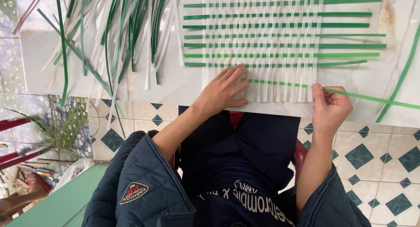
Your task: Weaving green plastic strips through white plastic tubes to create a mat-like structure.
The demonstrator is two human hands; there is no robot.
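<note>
The left hand (225,89) lies flat and open on the near edge of a woven mat (262,43), fingers spread over the white upright strips (271,89), pressing them down so they keep their spacing. The right hand (330,106) is closed in a pinch on a thin green strip (372,97), which runs from its fingertips leftward through the white uprights toward the left hand, and trails away to the right past the hand. It sits just below the last finished row, so it looks like the newest row being drawn across.

Beyond both hands the mat shows 8 green cross rows (280,35) laced through the white ones. Up and to the left of the left hand lies a loose heap of spare green and white strips (113,30). Another green strip (400,76) lies slanted to the right of the right hand.

All this rests on a pale, smooth tabletop (175,85). Below its edge is a tiled floor (372,152) with dark teal diamonds. The person wears a dark quilted jacket (140,183).
</note>
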